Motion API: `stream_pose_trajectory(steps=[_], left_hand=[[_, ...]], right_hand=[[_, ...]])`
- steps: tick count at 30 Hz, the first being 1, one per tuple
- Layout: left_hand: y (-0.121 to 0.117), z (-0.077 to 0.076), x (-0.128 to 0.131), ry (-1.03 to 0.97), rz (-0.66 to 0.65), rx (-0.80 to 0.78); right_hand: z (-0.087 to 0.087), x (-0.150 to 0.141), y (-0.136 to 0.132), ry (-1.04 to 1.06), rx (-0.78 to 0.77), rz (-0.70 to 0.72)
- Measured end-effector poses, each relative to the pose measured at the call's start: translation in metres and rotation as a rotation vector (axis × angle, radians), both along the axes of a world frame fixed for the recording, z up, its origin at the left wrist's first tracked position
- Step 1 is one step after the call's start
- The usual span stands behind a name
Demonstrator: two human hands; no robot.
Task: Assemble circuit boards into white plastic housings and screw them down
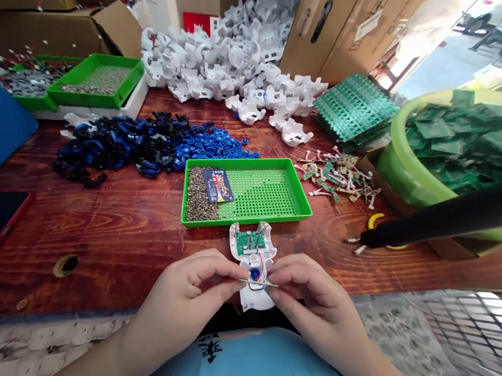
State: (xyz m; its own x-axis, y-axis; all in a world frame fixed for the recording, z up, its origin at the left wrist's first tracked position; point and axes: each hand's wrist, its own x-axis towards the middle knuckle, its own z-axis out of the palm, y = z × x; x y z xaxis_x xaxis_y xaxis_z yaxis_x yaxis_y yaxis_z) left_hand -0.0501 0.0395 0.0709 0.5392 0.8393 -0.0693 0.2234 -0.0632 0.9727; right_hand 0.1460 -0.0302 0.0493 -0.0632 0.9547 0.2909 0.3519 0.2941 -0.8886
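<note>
My left hand (209, 283) and my right hand (299, 283) pinch the two ends of a small thin circuit board (259, 284), seen nearly edge-on. It is over a white plastic housing (257, 298) at the table's front edge. A blue round part (255, 274) shows inside that housing, with red and white wires next to it. Just beyond lies another white shell (267, 240) holding a green circuit board (249, 241). The fingertips partly hide the middle of the housing.
Behind the housing is a green tray (301, 195) with screws and a card (218, 185). Small wired boards (339, 175) and a green basin (394, 156) of boards stand right. White shells (228, 56), blue rings (214, 146) and black-blue parts (117, 143) are piled behind. A black bar (450, 214) juts in from the right.
</note>
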Motion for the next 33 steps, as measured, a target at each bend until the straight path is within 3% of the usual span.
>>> stream_pose_trajectory(steps=[5, 8, 13, 16, 20, 27, 33], left_hand=[[0.009, 0.009, 0.003, 0.029, -0.058, 0.017], [0.036, 0.010, -0.007, 0.220, -0.072, 0.100], [0.132, -0.010, -0.059, 0.566, 0.402, 0.287], [0.182, -0.025, -0.082, 0.741, 0.512, 0.352], [0.204, -0.035, -0.085, 0.886, 0.447, 0.484], [0.208, -0.032, -0.083, 1.075, 0.082, 0.644], [0.216, -0.028, -0.088, 1.189, -0.008, 0.687]], right_hand=[[0.004, 0.007, 0.009, -0.266, 0.238, 0.052], [0.000, 0.012, 0.013, -0.283, 0.252, 0.017], [-0.018, 0.020, 0.014, -0.062, 0.040, -0.173], [-0.025, 0.019, 0.014, 0.147, -0.111, -0.223], [-0.024, 0.014, 0.013, 0.244, -0.155, -0.242], [-0.022, 0.012, 0.010, 0.269, -0.202, -0.266], [-0.019, 0.007, 0.010, 0.287, -0.228, -0.261]])
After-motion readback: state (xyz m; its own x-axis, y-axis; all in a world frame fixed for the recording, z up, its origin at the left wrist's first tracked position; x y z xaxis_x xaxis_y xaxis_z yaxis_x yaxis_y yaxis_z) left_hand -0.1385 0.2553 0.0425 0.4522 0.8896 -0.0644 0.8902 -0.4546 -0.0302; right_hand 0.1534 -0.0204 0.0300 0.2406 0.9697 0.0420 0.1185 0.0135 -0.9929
